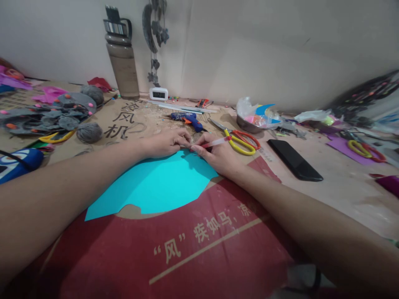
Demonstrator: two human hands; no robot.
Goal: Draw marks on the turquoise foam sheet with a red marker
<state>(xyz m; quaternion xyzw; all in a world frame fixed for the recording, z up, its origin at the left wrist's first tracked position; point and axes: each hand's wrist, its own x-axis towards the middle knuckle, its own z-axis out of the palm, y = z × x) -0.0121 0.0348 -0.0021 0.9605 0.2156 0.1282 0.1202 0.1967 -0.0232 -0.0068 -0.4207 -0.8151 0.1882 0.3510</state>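
Note:
A bright turquoise sheet of paper [156, 178] with cut-out curves in its near edge lies on the red and brown cardboard. At its far edge my left hand [170, 141] rests with bent fingers closed together; what they hold, if anything, is hidden. My right hand [218, 154] grips a slim pen [218, 142] with a clear barrel and red parts, slanted to the right. The fingertips of both hands meet over the paper's far edge, where a small dark patch shows.
Beyond the hands lie a blue glue gun [190, 120] and scissors [241, 141]. A black phone [294, 160] is at the right, near a metal bowl [249, 124]. A water bottle [123, 66], a white clock [158, 94] and grey yarn balls [89, 133] stand farther left.

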